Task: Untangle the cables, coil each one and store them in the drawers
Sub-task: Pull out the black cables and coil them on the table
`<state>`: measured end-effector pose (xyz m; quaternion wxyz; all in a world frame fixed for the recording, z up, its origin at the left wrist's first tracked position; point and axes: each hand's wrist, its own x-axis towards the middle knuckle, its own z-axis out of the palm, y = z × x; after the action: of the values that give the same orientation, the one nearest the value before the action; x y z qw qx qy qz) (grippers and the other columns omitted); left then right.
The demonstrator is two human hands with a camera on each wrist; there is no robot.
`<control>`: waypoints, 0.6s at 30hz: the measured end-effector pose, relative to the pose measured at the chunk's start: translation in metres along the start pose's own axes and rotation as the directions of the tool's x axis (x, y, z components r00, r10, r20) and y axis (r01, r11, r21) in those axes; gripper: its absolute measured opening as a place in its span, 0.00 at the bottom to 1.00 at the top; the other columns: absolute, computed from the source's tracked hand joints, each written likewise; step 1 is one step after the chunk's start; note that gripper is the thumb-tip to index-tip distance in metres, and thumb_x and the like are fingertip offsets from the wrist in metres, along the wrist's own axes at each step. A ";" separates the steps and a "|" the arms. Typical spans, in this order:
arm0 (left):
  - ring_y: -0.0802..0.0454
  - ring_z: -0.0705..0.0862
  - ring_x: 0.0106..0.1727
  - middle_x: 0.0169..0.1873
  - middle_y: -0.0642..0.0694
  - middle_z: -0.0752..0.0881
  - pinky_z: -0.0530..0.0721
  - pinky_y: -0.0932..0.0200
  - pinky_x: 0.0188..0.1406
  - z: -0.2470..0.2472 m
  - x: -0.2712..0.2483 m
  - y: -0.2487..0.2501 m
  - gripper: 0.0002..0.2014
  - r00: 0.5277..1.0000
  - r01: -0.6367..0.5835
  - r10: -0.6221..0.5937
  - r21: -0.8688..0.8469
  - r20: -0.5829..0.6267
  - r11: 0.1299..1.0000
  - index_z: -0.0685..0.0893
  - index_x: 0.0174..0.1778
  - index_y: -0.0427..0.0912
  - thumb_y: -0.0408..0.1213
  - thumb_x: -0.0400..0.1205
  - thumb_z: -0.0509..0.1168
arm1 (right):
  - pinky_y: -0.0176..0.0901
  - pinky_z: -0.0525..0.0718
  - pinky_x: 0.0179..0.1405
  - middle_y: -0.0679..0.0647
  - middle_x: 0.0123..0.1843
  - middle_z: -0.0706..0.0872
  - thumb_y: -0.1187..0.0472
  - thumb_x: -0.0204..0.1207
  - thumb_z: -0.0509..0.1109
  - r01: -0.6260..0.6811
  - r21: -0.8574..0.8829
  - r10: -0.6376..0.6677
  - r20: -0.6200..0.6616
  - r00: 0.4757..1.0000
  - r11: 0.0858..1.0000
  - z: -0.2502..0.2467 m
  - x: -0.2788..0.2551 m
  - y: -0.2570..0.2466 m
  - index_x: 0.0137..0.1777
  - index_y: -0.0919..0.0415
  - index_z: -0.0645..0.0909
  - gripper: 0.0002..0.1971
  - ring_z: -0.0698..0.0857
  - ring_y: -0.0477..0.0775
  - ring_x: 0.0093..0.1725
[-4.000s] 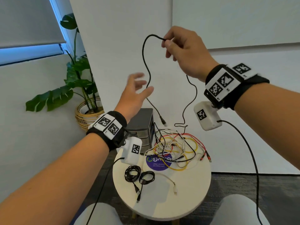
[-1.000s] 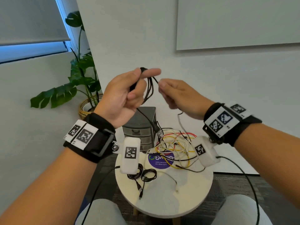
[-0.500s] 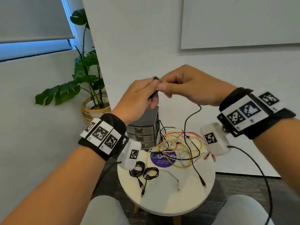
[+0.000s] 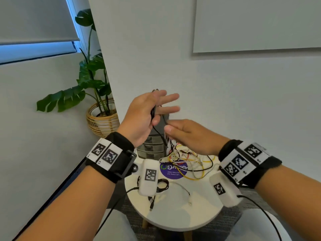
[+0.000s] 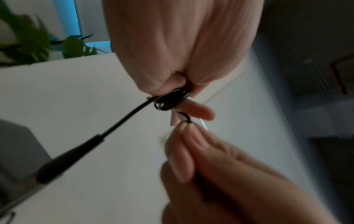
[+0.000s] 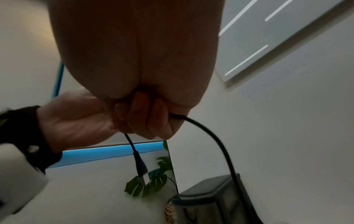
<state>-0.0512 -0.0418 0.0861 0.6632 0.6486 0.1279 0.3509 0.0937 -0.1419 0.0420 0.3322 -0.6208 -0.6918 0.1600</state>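
Winding the black cable (image 4: pixel 157 132) mid-frame, we keep our left hand (image 4: pixel 142 119) clamped on the coil while our right hand (image 4: pixel 189 134) pinches the free run, feeding even loops.

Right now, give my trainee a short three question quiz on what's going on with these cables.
1. True or false: the black cable is wound around fingers of the left hand.
2. What does the right hand pinch? A) a yellow wire B) the black cable C) a drawer handle
3. Fill in: the drawer unit stands on the round ___ table.

Key: 1 true; 2 B; 3 white.
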 end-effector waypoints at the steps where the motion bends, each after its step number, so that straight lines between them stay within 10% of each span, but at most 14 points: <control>1: 0.52 0.93 0.51 0.65 0.41 0.90 0.75 0.69 0.23 0.001 0.001 -0.005 0.19 0.999 0.003 -0.002 0.035 -0.035 0.999 0.74 0.76 0.34 0.41 0.94 0.52 | 0.31 0.70 0.34 0.38 0.29 0.75 0.53 0.92 0.57 0.006 -0.031 -0.005 0.031 0.999 0.999 0.002 0.000 -0.004 0.40 0.57 0.75 0.18 0.73 0.40 0.30; 5: 0.56 0.90 0.62 0.74 0.44 0.83 0.89 0.64 0.46 -0.006 0.004 -0.020 0.21 0.998 -0.024 0.038 0.223 -0.056 0.975 0.65 0.84 0.42 0.40 0.95 0.51 | 0.33 0.70 0.34 0.45 0.33 0.80 0.55 0.91 0.60 0.051 -0.178 -0.025 0.144 0.989 0.983 -0.005 0.000 -0.017 0.40 0.59 0.77 0.17 0.74 0.42 0.31; 8: 0.72 0.89 0.52 0.66 0.53 0.86 0.84 0.74 0.47 -0.010 0.003 -0.021 0.21 0.999 -0.038 0.041 0.436 0.002 0.899 0.65 0.85 0.39 0.37 0.95 0.50 | 0.34 0.67 0.31 0.41 0.27 0.75 0.58 0.89 0.63 0.115 -0.205 -0.089 0.129 0.988 0.972 -0.028 0.004 -0.030 0.35 0.57 0.75 0.18 0.71 0.43 0.28; 11: 0.60 0.82 0.25 0.36 0.50 0.90 0.78 0.64 0.32 -0.008 -0.005 -0.017 0.17 0.996 -0.055 0.009 0.504 0.093 0.862 0.83 0.63 0.37 0.38 0.95 0.49 | 0.40 0.72 0.36 0.40 0.30 0.78 0.56 0.89 0.64 0.155 -0.265 -0.142 0.068 0.988 0.952 -0.055 0.015 -0.033 0.39 0.56 0.79 0.15 0.74 0.44 0.31; 14: 0.60 0.70 0.21 0.18 0.51 0.75 0.71 0.64 0.29 -0.005 -0.010 -0.013 0.30 0.982 -0.094 -0.007 0.514 0.191 0.853 0.81 0.36 0.27 0.42 0.95 0.46 | 0.44 0.76 0.40 0.44 0.35 0.82 0.52 0.90 0.62 0.140 -0.364 -0.149 0.004 0.989 0.921 -0.073 0.024 -0.023 0.43 0.58 0.78 0.15 0.79 0.44 0.36; 18: 0.57 0.59 0.22 0.22 0.49 0.65 0.55 0.62 0.22 -0.016 -0.012 -0.012 0.23 0.965 0.032 -0.084 0.203 0.250 0.979 0.83 0.69 0.28 0.42 0.92 0.51 | 0.35 0.68 0.35 0.43 0.33 0.76 0.52 0.92 0.56 0.046 -0.368 -0.100 -0.130 0.986 0.929 -0.081 0.017 0.007 0.42 0.56 0.72 0.16 0.73 0.43 0.33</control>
<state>-0.0660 -0.0359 0.0691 0.6165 0.7472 0.0938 0.2297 0.1520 -0.1393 0.1007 0.2672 -0.6553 -0.7059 -0.0291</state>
